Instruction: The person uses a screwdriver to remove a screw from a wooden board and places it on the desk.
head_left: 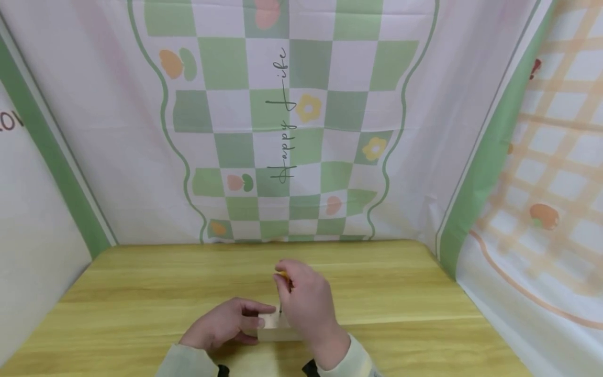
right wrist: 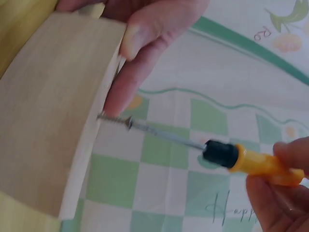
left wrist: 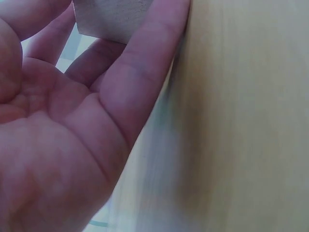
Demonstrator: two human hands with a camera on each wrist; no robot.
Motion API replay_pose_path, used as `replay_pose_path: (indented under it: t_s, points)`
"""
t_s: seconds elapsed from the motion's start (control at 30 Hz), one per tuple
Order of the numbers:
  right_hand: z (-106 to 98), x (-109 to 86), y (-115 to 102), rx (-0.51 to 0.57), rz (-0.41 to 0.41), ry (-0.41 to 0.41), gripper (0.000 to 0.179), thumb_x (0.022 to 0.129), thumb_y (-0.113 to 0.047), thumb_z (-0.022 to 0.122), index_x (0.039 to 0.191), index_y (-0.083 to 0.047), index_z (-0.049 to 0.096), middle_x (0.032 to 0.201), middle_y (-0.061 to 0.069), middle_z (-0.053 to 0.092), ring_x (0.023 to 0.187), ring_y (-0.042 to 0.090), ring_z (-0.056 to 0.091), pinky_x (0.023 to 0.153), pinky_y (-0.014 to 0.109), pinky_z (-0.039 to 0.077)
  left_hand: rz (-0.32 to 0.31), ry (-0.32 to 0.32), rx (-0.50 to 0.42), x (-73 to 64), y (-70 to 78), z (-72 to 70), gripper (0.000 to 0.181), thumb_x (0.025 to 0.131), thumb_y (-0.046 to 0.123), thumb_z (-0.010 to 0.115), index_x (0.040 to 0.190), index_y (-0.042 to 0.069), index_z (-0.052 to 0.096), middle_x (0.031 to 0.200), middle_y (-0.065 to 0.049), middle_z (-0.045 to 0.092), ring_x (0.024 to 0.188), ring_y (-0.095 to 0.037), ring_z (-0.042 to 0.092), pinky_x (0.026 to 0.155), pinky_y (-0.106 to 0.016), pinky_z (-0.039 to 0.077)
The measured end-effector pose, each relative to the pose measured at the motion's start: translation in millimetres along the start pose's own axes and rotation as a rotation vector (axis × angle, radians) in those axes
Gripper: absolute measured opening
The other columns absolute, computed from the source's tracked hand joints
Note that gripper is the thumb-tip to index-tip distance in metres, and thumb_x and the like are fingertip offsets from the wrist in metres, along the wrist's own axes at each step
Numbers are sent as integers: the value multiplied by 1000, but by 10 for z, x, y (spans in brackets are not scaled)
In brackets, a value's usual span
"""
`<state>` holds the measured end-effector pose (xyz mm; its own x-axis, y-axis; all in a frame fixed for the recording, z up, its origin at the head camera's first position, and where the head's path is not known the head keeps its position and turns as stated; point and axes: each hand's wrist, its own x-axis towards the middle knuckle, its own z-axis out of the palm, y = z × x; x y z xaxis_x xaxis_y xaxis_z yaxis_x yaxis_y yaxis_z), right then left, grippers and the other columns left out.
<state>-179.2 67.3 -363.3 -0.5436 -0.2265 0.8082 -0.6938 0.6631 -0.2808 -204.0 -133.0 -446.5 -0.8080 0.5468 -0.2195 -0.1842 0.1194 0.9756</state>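
Note:
My left hand [head_left: 228, 322] grips the left end of a pale wooden block [head_left: 279, 334] on the table, thumb and fingers around it. In the right wrist view, a screw [right wrist: 114, 119] stands point-first at the block's narrow face, most of its threaded length showing. A screwdriver [right wrist: 260, 163] with a yellow and black handle meets the screw's head with its tip. Thumb and fingertips of my right hand [head_left: 308, 298] pinch the handle above the block. From the head, that hand hides most of the screwdriver and the block's right end.
The wood-grain table [head_left: 141, 283] spreads around both hands. A checkered green and white cloth [head_left: 311, 152] hangs behind its far edge, with further printed cloths [head_left: 542, 173] at the sides.

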Motion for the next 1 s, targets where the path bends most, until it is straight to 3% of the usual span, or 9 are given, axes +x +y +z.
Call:
replay_pose_path:
  t_s: [0.13,0.23,0.43,0.5,0.57,0.63,0.73,0.87,1.0]
  points:
    - [-1,-4,-66,13,19,-15,19,83,4,78,99,-1,70,90,7,71,65,9,62,57,20,53,15,-2,9,-2,13,-2,36,96,9,67,131,6,66,135,-12,54,111,-27,52,83,-46,57]
    - [-10,3,-69,59,34,-67,19,86,6,74,103,-1,68,101,10,71,67,9,62,59,19,54,22,-9,12,-4,22,-6,36,96,10,67,132,5,65,136,-11,54,112,-27,52,84,-46,57]
    - [-90,73,106,307,-8,-316,23,93,5,66,113,-6,66,122,4,68,71,4,61,60,17,52,7,-15,-1,-4,29,-10,40,96,13,68,134,3,63,139,-12,52,112,-25,54,85,-47,56]
    - [-121,100,187,415,26,-397,21,94,4,65,111,-9,67,125,2,67,63,4,56,57,20,51,4,-15,-3,-6,26,-14,40,96,13,68,134,2,63,139,-12,52,112,-25,55,85,-47,56]
    - [-146,113,236,471,73,-428,21,95,2,64,111,-11,69,127,2,66,68,7,60,58,22,52,1,-14,-5,-8,24,-18,40,96,13,68,134,2,63,140,-12,52,113,-25,55,85,-47,56]
    - [-154,104,242,456,113,-397,21,95,0,65,112,-10,71,128,3,65,73,10,62,62,23,54,1,-11,3,-9,20,-23,40,95,13,68,134,3,63,141,-12,52,115,-26,55,85,-47,56]
    - [-137,60,178,307,122,-280,25,91,-7,73,116,-9,73,116,4,64,86,12,63,69,24,55,-8,-5,3,-6,21,-18,40,95,13,69,134,4,64,143,-13,50,118,-26,53,85,-47,56]
    - [-65,0,64,89,107,-122,30,85,-10,81,115,-8,75,90,-2,46,69,6,49,57,20,48,-14,0,0,-2,24,-3,40,95,13,70,133,5,65,143,-13,49,118,-25,52,85,-47,56]
    - [-7,-28,-18,13,82,-36,32,83,-1,80,114,-3,75,84,-1,42,64,6,44,52,19,44,-1,-3,4,1,15,3,40,95,13,70,133,5,65,139,-11,52,113,-25,52,84,-47,56]
